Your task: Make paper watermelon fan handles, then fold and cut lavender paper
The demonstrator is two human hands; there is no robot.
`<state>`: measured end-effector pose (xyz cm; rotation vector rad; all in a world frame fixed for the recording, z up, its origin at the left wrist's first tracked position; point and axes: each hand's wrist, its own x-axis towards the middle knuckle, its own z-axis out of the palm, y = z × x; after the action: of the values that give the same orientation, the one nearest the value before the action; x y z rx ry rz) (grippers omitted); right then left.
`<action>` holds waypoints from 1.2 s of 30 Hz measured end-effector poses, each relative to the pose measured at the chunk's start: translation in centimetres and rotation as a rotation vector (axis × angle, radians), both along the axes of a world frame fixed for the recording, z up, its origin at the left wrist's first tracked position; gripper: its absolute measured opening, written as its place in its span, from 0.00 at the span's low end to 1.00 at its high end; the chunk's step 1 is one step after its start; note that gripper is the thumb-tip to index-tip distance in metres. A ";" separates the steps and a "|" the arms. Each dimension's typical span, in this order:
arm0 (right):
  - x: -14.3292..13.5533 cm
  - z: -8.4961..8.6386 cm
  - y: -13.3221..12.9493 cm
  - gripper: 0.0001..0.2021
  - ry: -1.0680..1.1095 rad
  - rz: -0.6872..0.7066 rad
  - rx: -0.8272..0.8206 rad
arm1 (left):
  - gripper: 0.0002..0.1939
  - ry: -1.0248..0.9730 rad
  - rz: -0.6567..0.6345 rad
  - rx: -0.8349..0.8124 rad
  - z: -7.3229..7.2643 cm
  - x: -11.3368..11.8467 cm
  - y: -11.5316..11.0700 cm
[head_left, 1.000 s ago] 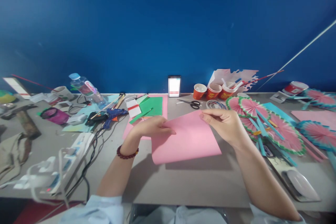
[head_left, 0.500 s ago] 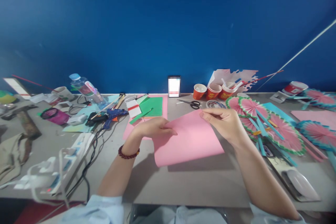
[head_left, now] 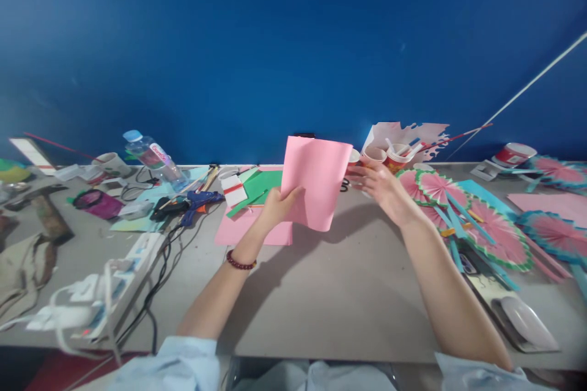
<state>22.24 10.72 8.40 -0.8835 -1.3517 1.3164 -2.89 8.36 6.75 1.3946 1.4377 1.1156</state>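
Note:
A pink sheet of paper point(head_left: 316, 177) is held up above the table by my left hand point(head_left: 279, 206), thumb on its near face and the other fingers behind it. It bends slightly and hides most of the phone point(head_left: 304, 135) and part of the scissors point(head_left: 344, 185). My right hand point(head_left: 385, 191) is off the sheet, to its right, fingers apart and holding nothing I can see. Those fingers are in front of the red paper cups point(head_left: 397, 162). Below and left of the held sheet lie more pink paper point(head_left: 252, 233) and a green sheet point(head_left: 268, 181).
Pleated pink paper fans point(head_left: 499, 232) and a computer mouse point(head_left: 527, 321) lie on the right. At left are a power strip point(head_left: 131, 275) with cables, a blue glue gun point(head_left: 199, 200), a leaning water bottle point(head_left: 156, 156) and a hammer point(head_left: 50, 217). A blue wall point(head_left: 284, 49) rises behind the table.
The pink sheet has gone from low and nearly flat to upright and farther back, now covering the phone. My right hand has let go and moved toward the cups; my left hand kept its hold.

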 end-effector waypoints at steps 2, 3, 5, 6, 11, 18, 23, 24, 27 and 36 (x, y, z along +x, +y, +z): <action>-1.5 -1.6 0.3 0.33 -0.036 0.052 -0.032 | 0.20 -0.107 0.074 0.097 -1.9 0.9 0.7; -2.3 -2.4 0.3 0.35 -0.063 0.080 -0.046 | 0.20 -0.142 0.102 0.139 -2.8 1.3 0.9; -3.9 -3.9 0.4 0.37 -0.091 0.089 -0.069 | 0.20 -0.204 0.119 0.200 -4.4 1.8 1.2; -4.4 -4.6 0.4 0.37 -0.084 0.084 -0.070 | 0.20 -0.214 0.120 0.223 -5.2 2.0 1.3; -5.0 -7.3 1.0 0.29 -0.082 0.050 -0.080 | 0.20 -0.182 0.155 0.242 -7.5 2.1 1.3; -4.9 -8.1 1.1 0.23 -0.176 0.025 -0.153 | 0.20 -0.248 0.131 0.216 -8.1 2.7 0.9; -4.7 -9.1 1.3 0.22 -0.198 0.006 -0.189 | 0.20 -0.234 0.137 0.160 -8.4 2.7 0.5; -4.6 -9.3 1.4 0.21 -0.198 0.004 -0.192 | 0.20 -0.224 0.132 0.158 -8.5 2.7 0.5; -4.4 -9.7 1.7 0.20 -0.212 -0.004 -0.200 | 0.20 -0.189 0.125 0.160 -8.8 2.5 0.6; -3.4 -9.8 2.8 0.22 -0.110 0.012 -0.222 | 0.18 -0.130 0.208 0.169 -8.7 1.8 1.6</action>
<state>18.82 13.55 -1.40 -1.1139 -1.3130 1.4648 -1.07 9.93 -1.97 1.2803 1.4457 1.4628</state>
